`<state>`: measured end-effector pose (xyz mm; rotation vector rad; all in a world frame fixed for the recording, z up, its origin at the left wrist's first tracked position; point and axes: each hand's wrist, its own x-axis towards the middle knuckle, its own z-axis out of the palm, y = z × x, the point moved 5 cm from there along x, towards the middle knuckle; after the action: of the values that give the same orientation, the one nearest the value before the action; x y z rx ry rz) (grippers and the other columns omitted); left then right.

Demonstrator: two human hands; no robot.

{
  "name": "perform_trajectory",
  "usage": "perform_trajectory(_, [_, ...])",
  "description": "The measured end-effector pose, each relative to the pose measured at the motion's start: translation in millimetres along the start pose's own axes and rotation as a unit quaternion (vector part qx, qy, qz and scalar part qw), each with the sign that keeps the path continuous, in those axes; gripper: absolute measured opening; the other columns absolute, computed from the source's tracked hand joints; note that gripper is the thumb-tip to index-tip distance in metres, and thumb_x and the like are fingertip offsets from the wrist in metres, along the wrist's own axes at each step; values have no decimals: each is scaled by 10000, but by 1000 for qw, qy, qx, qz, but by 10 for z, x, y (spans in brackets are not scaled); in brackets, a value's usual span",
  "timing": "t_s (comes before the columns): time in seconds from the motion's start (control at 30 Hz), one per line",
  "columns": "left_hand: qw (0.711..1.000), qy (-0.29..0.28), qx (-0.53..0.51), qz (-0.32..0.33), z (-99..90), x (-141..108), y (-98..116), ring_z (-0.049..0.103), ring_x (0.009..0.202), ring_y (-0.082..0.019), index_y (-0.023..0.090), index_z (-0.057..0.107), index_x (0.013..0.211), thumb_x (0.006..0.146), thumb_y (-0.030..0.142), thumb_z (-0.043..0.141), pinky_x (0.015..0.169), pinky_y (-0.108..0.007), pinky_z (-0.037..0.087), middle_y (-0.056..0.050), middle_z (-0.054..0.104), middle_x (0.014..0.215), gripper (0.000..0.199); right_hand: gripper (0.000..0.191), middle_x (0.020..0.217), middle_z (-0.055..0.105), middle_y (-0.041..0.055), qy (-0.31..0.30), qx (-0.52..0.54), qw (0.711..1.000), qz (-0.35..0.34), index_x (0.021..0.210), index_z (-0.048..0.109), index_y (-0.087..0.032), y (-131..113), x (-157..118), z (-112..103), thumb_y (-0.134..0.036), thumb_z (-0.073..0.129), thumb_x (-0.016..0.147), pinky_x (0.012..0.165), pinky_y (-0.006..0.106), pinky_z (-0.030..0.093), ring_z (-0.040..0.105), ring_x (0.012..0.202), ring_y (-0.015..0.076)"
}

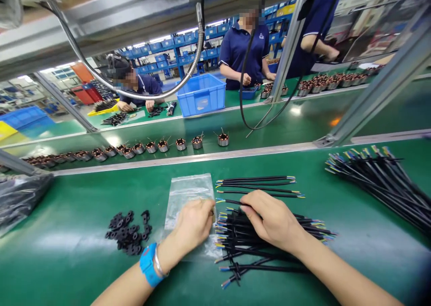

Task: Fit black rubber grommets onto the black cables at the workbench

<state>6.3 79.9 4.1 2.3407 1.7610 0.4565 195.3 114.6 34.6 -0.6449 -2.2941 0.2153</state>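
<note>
Cable (233,202): is spanning the gap between the two hands, over the worktop (77,279), its coloured wire end pointing to 9 o'clock.
Right hand (272,218): is pinching the cable between thumb and forefinger.
Left hand (195,223): is curling its fingers beside the wire end; whether it is gripping anything, I cannot tell.
Handling: the cable is probably being light, springy and fairly grippy; the black sheath is offering the best hold, while the thin wires are looking easy to bend.
Laid cables (256,179): are lying straight at 1 o'clock from the held one, smooth, round and matt.
Cable pile (256,241): is crossing itself at 5 o'clock, blue and yellow tips fanning out.
Bag (183,191): is lying flat at 9 o'clock, clear, thin and creased, partly under the left hand.
Clips (126,234): are heaping up between 8 and 9 o'clock, small, black, hard-looking, with holes.
Bundle (377,180): is spreading at 3 o'clock, long and dark.
</note>
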Motion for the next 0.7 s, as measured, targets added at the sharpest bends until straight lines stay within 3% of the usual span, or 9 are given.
perform_trajectory(0.13, [999, -36, 29, 6, 37, -15, 30, 619, 800, -248, 178, 570, 1102, 846, 136, 461, 727, -377, 484, -80, 672, 858, 281, 92, 859, 620, 60, 17, 3, 1000, -12, 991, 571, -160, -76, 14, -46, -129, 515, 924, 697, 306, 457, 555, 777, 174])
perform_trajectory(0.23, [990, -6, -123, -65, -33, 10, -35, 606, 774, -213, 204, 545, 1083, 806, 131, 513, 725, -350, 477, -31, 643, 805, 289, 120, 845, 634, 56, 24, 7, 1000, -18, 1013, 593, -158, -135, 10, -60, -123, 549, 907, 681, 303, 446, 558, 751, 167])
perform_trajectory(0.3, [933, 28, -325, -153, -60, 0, -83, 601, 720, -170, 208, 518, 1024, 789, 145, 545, 702, -318, 490, 12, 610, 759, 244, 157, 832, 641, 54, 30, 8, 999, -21, 1044, 604, -153, -168, -1, -61, -113, 557, 900, 669, 302, 440, 555, 726, 160])
perform_trajectory(0.4, [758, 73, -600, -244, -40, -59, -43, 606, 673, -118, 203, 496, 924, 774, 199, 626, 748, -323, 543, 64, 552, 706, 199, 193, 807, 641, 52, 39, 1, 999, -29, 1074, 618, -148, -208, -23, -49, -104, 561, 895, 649, 301, 430, 544, 696, 154])
perform_trajectory(0.47, [668, 94, -689, -265, -30, -99, 23, 616, 674, -104, 193, 507, 882, 750, 215, 693, 791, -343, 565, 75, 544, 688, 229, 189, 787, 635, 52, 39, -8, 999, -34, 1066, 627, -142, -223, -33, -32, -101, 560, 894, 635, 302, 423, 532, 682, 155])
perform_trajectory(0.57, [606, 109, -733, -288, -16, -153, 78, 642, 682, -104, 176, 528, 844, 723, 202, 752, 790, -322, 581, 65, 578, 669, 255, 180, 760, 623, 50, 32, -23, 998, -42, 1052, 640, -134, -241, -30, -15, -101, 553, 898, 610, 303, 407, 505, 658, 153])
perform_trajectory(0.7, [579, 99, -755, -291, -1, -187, 88, 677, 749, -119, 162, 546, 836, 722, 185, 780, 809, -287, 580, 23, 649, 733, 261, 197, 737, 607, 48, 25, -38, 997, -67, 1062, 650, -128, -293, -20, -24, -96, 545, 898, 591, 302, 384, 482, 646, 154])
